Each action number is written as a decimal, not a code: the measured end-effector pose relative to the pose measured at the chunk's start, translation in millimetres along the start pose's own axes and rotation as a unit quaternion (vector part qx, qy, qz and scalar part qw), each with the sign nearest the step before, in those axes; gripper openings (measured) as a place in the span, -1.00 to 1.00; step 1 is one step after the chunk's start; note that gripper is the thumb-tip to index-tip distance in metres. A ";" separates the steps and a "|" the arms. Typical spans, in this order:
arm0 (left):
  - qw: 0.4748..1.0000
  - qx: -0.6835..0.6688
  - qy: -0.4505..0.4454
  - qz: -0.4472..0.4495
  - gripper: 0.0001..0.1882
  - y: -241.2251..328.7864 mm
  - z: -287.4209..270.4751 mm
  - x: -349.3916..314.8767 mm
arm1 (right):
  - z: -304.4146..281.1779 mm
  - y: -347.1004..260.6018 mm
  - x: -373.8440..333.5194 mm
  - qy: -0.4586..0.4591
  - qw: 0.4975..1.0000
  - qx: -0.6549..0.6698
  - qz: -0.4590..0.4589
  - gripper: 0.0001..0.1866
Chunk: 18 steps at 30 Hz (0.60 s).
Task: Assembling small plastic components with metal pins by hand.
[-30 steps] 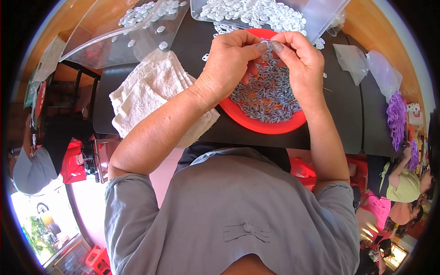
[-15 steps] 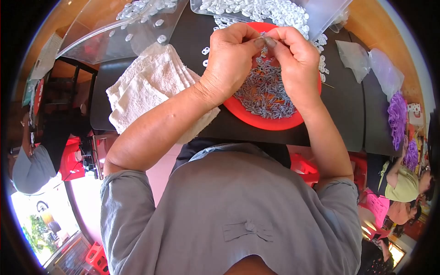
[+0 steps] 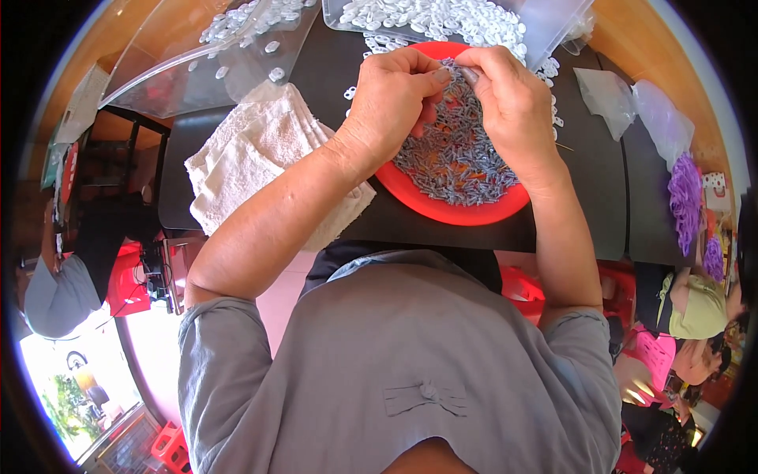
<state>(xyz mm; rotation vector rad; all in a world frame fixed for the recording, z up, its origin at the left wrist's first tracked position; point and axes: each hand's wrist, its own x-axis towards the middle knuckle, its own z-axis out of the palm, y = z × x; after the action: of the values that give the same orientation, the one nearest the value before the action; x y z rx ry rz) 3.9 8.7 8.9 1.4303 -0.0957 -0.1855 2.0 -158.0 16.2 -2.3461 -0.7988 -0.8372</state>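
Observation:
Both of my hands are raised over a round red bowl [image 3: 450,212] that holds a heap of small grey, pin-like pieces [image 3: 462,170]. My left hand [image 3: 395,99] is closed, its thumb and index finger pinched at the bowl's far side. Close beside it my right hand [image 3: 512,110] pinches too, thumb against fingers. What lies between the fingertips is too small and too covered to make out. Small white oval pieces with holes [image 3: 549,71] lie around the bowl's far rim.
Behind the bowl a clear bin [image 3: 545,43] holds many white pieces. Another clear bin [image 3: 158,79] stands at the far left, with a folded cream towel [image 3: 245,150] in front. Plastic bags [image 3: 606,103] and purple strands [image 3: 685,201] lie right. Other people sit at both sides.
My thumbs, pressed tip to tip before, are now slightly apart. Both hands stay over the bowl, still pinched.

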 end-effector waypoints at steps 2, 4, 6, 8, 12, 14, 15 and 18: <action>1.000 0.002 -0.001 -0.004 -0.85 1.1 0.7 -0.4 | 1.9 1.7 -0.9 -0.009 1.000 -0.005 -0.008 -0.83; 1.000 0.015 0.000 -0.014 -0.86 1.7 1.3 -0.4 | 1.7 1.5 -1.6 -0.015 1.000 -0.005 -0.004 -0.84; 1.000 0.021 -0.003 -0.007 -0.86 0.2 1.0 -0.1 | 1.7 0.7 -1.8 -0.021 1.000 -0.004 0.000 -0.84; 1.000 0.027 -0.006 -0.001 -0.86 -1.3 0.9 0.0 | 1.9 -0.7 -2.1 -0.027 1.000 0.005 0.013 -0.85; 0.999 0.039 -0.005 0.010 -0.87 -3.2 1.5 -0.6 | 7.8 -3.2 -3.4 -0.009 1.000 0.010 0.004 -0.86; 0.999 0.046 -0.003 0.014 -0.87 -2.9 2.5 -1.7 | 8.2 -4.3 -4.2 -0.014 0.999 0.026 0.028 -0.87; 0.999 0.041 0.002 0.015 -0.88 -1.4 3.6 -3.1 | 9.2 -5.6 -4.9 -0.014 0.999 0.025 0.029 -0.87; 0.999 0.034 0.007 0.022 -0.88 -8.2 2.1 -2.3 | 15.5 -9.6 -8.1 -0.011 0.999 0.004 0.042 -0.85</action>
<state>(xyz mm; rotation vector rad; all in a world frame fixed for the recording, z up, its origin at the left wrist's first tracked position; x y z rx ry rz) 0.7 6.0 1.2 1.4955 -0.1220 -0.1375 -3.6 -144.4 2.7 -2.3673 -0.7057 -0.7726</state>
